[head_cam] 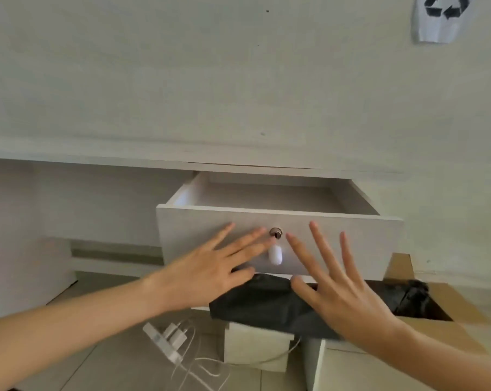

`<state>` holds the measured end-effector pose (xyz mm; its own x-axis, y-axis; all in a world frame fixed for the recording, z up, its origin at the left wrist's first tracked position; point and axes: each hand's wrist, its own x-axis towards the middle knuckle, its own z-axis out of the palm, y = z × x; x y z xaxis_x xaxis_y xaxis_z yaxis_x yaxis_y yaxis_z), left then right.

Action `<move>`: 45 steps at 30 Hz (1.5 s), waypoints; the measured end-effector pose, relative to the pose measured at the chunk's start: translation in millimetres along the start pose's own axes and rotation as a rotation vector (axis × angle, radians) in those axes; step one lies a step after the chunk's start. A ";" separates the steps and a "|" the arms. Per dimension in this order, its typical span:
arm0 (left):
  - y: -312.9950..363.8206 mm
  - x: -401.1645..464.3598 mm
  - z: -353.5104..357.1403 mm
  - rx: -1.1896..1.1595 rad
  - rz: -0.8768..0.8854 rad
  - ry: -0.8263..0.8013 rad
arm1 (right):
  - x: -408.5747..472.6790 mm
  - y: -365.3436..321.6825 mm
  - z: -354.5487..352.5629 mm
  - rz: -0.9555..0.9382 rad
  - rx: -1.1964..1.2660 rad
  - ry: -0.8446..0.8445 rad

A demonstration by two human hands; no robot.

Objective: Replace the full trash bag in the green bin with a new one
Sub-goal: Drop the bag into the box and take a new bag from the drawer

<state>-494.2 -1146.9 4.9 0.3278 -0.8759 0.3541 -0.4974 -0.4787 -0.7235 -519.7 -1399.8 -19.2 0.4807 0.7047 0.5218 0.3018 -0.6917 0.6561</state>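
A white desk drawer [210, 221] stands pulled out, with a round lock and a small white tag hanging at the middle of its front. My left hand [210, 269] and my right hand [340, 283] are both spread flat against the drawer front, one on each side of the lock, holding nothing. Below them a folded black trash bag [261, 303] lies on top of a white box. The green bin is out of view.
A cardboard box [447, 300] with something black inside sits at the lower right. A white power strip [165, 340] with plugs and cables lies on the tiled floor. A paper with a recycling sign [441, 15] hangs on the wall at top right.
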 end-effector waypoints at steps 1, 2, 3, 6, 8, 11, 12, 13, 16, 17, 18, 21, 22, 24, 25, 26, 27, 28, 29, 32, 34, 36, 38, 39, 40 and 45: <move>1.8 -3.7 14.1 0.035 -0.028 0.045 | -3.2 -3.2 15.4 -0.013 0.009 -0.018; 3.0 -4.8 24.3 0.057 -0.056 0.070 | -3.7 -4.4 27.9 -0.008 0.012 -0.026; 3.1 -4.8 32.9 0.081 -0.065 0.095 | -2.4 -2.9 38.4 0.002 0.006 -0.017; -9.7 0.4 55.6 0.156 -0.047 0.201 | 5.2 4.8 67.0 -0.032 -0.014 0.105; -25.4 7.3 64.5 0.167 -0.076 0.220 | 21.3 12.7 79.6 -0.050 -0.027 0.190; -45.8 27.1 63.6 0.071 -0.174 0.064 | 54.7 25.7 94.4 0.018 0.013 0.198; -49.4 36.5 59.1 0.033 -0.213 -0.015 | 63.1 29.8 97.2 0.061 0.036 0.173; -50.8 46.1 56.4 -0.006 -0.250 -0.064 | 69.6 33.8 100.2 0.100 0.061 0.131; -48.3 68.9 56.2 -0.150 -0.393 -0.283 | 80.8 43.3 107.9 0.170 0.124 -0.003; -48.0 73.6 55.7 -0.184 -0.427 -0.376 | 84.1 44.9 107.1 0.184 0.129 -0.037; -47.8 77.5 57.7 -0.214 -0.445 -0.414 | 88.0 46.3 106.7 0.192 0.129 -0.057; -44.0 88.1 61.8 -0.360 -0.484 -0.411 | 92.7 48.9 102.3 0.215 0.218 -0.294; -41.0 91.5 64.5 -0.409 -0.511 -0.404 | 91.4 49.2 104.5 0.230 0.223 -0.324; -33.5 96.6 74.9 -0.427 -0.556 -0.388 | 90.0 45.4 115.8 0.247 0.184 -0.244; -31.2 99.0 80.2 -0.406 -0.568 -0.375 | 90.6 43.8 120.8 0.281 0.157 -0.203; -29.5 100.5 85.5 -0.383 -0.574 -0.365 | 91.5 42.3 126.7 0.325 0.143 -0.184; -28.4 101.7 90.0 -0.367 -0.576 -0.363 | 93.3 40.5 133.5 0.349 0.130 -0.166; -28.2 102.5 93.4 -0.361 -0.577 -0.370 | 95.9 38.6 138.0 0.358 0.118 -0.165; -28.6 103.6 93.9 -0.364 -0.576 -0.372 | 96.9 37.2 139.5 0.361 0.087 -0.150; -28.3 106.4 94.5 -0.360 -0.582 -0.348 | 98.8 34.8 145.4 0.368 0.046 -0.113; -28.1 105.7 95.6 -0.356 -0.591 -0.324 | 97.7 34.9 147.5 0.363 0.071 -0.077; -28.0 101.0 97.8 -0.358 -0.576 -0.284 | 94.9 34.9 145.3 0.346 0.152 -0.013; -32.9 91.5 103.2 -0.341 -0.557 -0.190 | 91.8 36.2 144.2 0.356 0.280 0.067; -36.3 86.6 106.7 -0.319 -0.551 -0.119 | 92.4 35.7 144.1 0.363 0.337 0.096; -39.2 82.1 109.9 -0.305 -0.553 -0.056 | 94.1 33.6 144.0 0.367 0.381 0.113; -43.9 76.7 114.1 -0.300 -0.543 -0.006 | 98.6 27.9 144.4 0.364 0.431 0.128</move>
<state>-355.6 -1186.2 -3.7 0.6019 -0.5022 0.6209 -0.4619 -0.8532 -0.2423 -345.1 -1372.4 -28.2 0.5209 0.4043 0.7518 0.4568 -0.8760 0.1546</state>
